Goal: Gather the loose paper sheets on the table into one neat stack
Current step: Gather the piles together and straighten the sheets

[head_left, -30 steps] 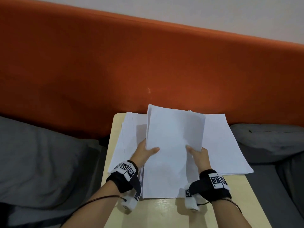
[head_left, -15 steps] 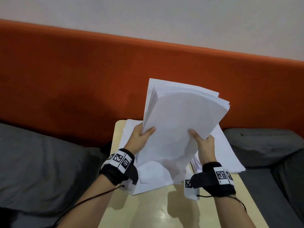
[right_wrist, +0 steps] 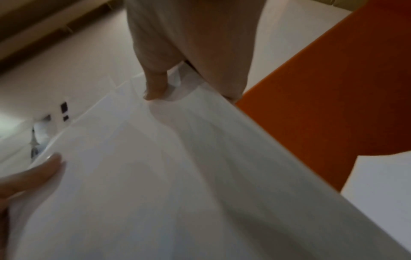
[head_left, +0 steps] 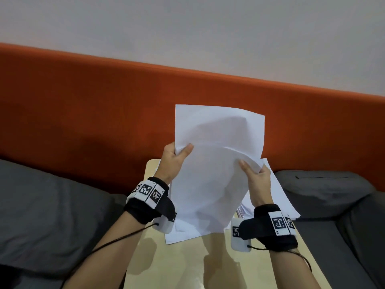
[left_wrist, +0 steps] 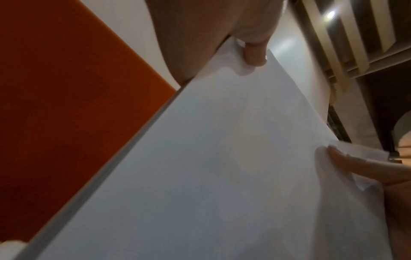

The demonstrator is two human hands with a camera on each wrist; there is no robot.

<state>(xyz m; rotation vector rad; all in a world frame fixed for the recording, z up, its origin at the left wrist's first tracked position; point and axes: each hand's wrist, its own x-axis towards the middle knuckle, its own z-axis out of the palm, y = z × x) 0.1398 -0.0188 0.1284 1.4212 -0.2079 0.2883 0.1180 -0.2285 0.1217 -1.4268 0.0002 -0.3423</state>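
Holding a bundle of paper sheets (head_left: 216,174) upright between both hands: our left hand (head_left: 174,161) pinches its left edge, thumb in front, and our right hand (head_left: 257,180) pinches the right edge, where the front sheet buckles under the thumb. More loose sheets (head_left: 277,190) lie on the table (head_left: 187,263) below and behind the right hand, and one sheet sticks out under the bundle's bottom edge. Step looks like squaring the bundle. Next move probably calls for tapping its bottom edge on the table below our hands, grip loosened so the sheets slide level, then merging with the sheets under our right hand
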